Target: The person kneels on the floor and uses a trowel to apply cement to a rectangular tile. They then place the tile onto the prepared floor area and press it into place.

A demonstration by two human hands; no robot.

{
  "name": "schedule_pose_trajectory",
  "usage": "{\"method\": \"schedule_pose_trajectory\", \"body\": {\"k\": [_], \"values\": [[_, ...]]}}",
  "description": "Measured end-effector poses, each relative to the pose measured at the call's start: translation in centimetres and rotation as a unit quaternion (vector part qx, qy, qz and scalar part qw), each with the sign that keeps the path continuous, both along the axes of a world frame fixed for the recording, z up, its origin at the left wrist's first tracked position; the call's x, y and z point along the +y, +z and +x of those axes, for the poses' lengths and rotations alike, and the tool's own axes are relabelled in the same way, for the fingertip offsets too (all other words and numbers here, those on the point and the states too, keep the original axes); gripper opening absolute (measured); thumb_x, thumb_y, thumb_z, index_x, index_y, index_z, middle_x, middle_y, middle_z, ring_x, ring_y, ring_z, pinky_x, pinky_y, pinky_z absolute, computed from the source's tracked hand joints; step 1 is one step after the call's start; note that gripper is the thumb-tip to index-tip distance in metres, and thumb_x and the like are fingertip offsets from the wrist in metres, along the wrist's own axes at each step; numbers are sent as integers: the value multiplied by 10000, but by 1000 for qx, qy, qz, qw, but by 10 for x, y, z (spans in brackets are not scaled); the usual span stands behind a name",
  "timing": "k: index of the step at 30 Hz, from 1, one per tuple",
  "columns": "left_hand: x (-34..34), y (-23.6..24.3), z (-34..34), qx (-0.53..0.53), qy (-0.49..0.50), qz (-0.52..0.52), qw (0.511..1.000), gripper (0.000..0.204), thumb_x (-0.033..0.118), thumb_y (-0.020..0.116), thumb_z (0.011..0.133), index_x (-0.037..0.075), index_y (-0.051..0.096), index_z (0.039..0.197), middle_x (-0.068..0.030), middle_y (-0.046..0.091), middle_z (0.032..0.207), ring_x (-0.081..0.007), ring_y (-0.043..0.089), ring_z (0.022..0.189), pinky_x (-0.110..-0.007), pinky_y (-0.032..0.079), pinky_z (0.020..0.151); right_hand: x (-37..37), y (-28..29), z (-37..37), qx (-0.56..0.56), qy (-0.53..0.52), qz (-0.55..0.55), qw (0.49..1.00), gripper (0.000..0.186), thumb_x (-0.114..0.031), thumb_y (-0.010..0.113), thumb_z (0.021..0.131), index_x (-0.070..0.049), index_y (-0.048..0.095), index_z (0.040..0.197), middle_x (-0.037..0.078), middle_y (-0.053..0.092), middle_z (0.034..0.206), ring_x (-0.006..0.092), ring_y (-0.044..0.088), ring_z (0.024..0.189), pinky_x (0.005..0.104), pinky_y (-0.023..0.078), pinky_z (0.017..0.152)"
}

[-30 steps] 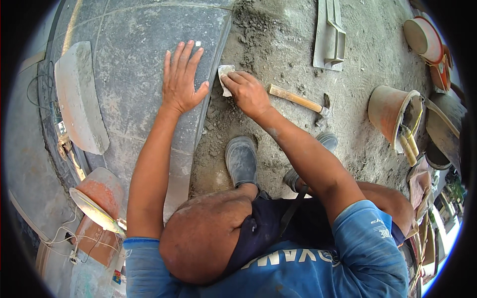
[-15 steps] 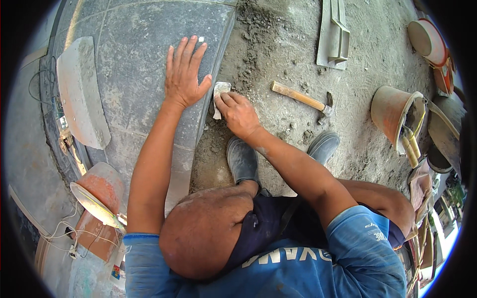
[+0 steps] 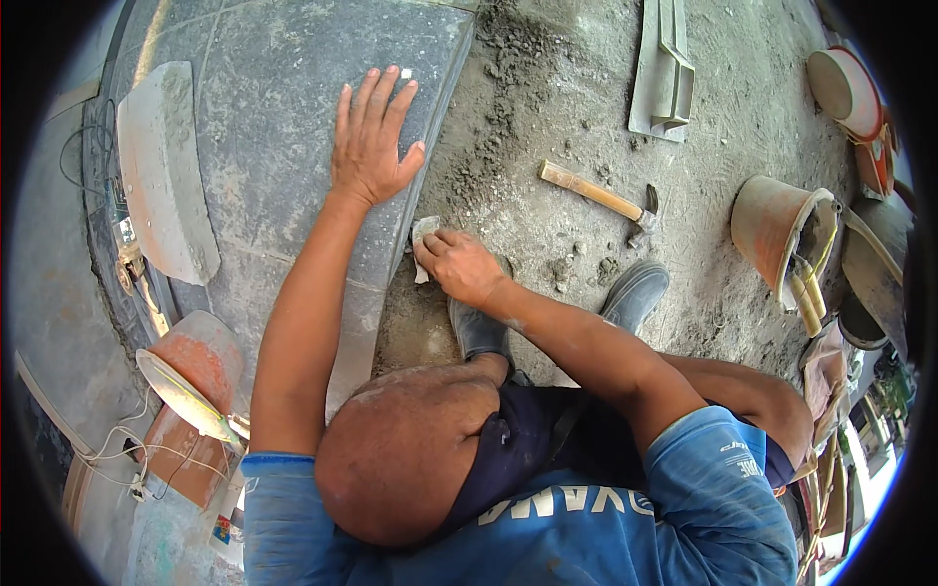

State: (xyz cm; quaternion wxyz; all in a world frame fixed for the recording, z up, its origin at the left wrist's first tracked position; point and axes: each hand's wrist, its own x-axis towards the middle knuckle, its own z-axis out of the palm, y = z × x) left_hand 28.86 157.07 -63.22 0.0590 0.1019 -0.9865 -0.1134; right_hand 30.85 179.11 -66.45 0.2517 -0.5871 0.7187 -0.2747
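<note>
My left hand (image 3: 367, 161) lies flat on the grey tiled surface (image 3: 274, 127), its fingers spread, close to a small white chip (image 3: 406, 74). Down at the tiles' right edge, my right hand (image 3: 463, 266) is closed on a crumpled off-white rag (image 3: 421, 230). The rag is against or very near that edge; the fingers cover part of it. A claw hammer (image 3: 598, 195) with a wooden handle rests on the dusty ground to the right of my right hand.
A plastering float (image 3: 657, 88) lies at the far right of the ground. Mortar-stained buckets (image 3: 767, 227) stand along the right side. To the left are a long mortar-crusted board (image 3: 161, 176), a reddish bucket (image 3: 210, 352) and loose white cables (image 3: 127, 444). My shoes are below the hammer.
My right hand has drawn the rag toward me along the tile edge. My left hand stays flat in the same spot on the tiles; the view has shifted slightly.
</note>
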Motion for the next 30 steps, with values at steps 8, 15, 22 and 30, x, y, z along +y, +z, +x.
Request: {"method": "schedule_pose_trajectory", "body": {"k": [8,15,22,30], "values": [[1,-1,1,3,4,7,1000,706,335,567,767,162,408,1432,-102,337,1515,-303,271,1424,-525,153,1175,21,24,37,-85,189,17,978,197,-167,524,834,-59,655,935,89,692,855,270,660,900,359,510,795],[-1,-1,3,5,6,-1,1000,700,345,568,768,172,411,1428,-102,339,1512,-303,278,1418,-526,163,1172,6,25,11,-1,41,26,999,231,-165,528,834,-53,640,1003,87,672,870,253,635,861,367,474,773],[5,1,-3,0,3,24,1000,841,362,707,671,163,391,1424,-103,328,1512,-313,272,1417,-536,176,1168,19,26,22,10,122,22,992,208,-172,562,824,-53,626,982,69,664,805,247,639,802,356,478,751],[7,10,-9,-15,4,1,1000,881,301,721,638,125,369,1426,-137,310,1516,-326,248,1426,-533,166,1165,-3,33,-148,-122,-254,-58,958,227,-179,646,823,-90,687,1028,122,692,881,318,664,799,388,526,698]]}}
